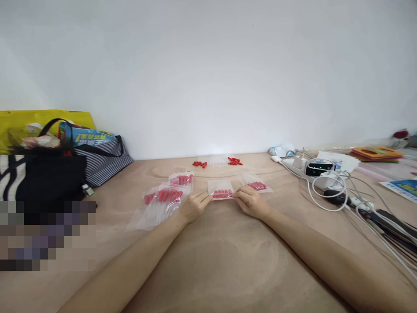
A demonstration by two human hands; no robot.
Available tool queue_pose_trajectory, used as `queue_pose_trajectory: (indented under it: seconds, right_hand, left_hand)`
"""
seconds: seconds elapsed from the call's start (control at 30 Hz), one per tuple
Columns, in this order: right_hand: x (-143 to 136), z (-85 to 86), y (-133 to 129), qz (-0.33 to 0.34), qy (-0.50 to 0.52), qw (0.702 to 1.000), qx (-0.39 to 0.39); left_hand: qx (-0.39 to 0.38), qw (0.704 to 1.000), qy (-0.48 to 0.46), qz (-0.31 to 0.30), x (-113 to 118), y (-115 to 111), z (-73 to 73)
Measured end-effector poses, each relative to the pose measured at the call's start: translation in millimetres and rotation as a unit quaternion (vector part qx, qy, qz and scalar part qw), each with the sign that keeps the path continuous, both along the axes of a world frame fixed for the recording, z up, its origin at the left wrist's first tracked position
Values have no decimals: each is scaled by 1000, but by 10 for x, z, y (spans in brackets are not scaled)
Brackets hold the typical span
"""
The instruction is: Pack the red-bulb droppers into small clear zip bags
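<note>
Two bare hands pinch one small clear plastic bag with red-tipped sticks inside [220, 190], which lies flat on the light brown wooden table [221, 256]. The left hand [193, 207] holds the left edge of this bag, with its fingers pressed together on the plastic. The right hand [250, 201] holds the right edge in the same way, so the bag sits just between the two hands. To the left of this bag is a loose pile of similar clear bags with red tips [166, 198], near the left hand. To the right of it, beside the right hand, lies one more such bag [257, 183]. Behind the held bag, near the white wall, lie loose red caps and thin clear sticks [218, 161]. Far right of the bag are white cables and a black device [321, 171]; far left are a black bag and a striped bag [97, 163].
</note>
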State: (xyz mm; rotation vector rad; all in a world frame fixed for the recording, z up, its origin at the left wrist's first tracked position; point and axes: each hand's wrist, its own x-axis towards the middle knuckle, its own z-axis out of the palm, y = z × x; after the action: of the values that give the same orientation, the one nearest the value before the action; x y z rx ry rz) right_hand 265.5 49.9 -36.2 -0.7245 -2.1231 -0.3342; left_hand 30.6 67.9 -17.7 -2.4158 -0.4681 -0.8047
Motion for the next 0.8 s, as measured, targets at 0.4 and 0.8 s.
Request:
queue_pose_trajectory:
  seconds: [0.4,0.8]
  right_hand:
    - [-120,69,-26,-32,-91,992,77]
    - [-189,80,-38,-37,-73,994,70]
  left_hand:
    - [-9,999,-26,-17,21,-10,-22]
    - [-21,999,-23,-39,35,-29,3]
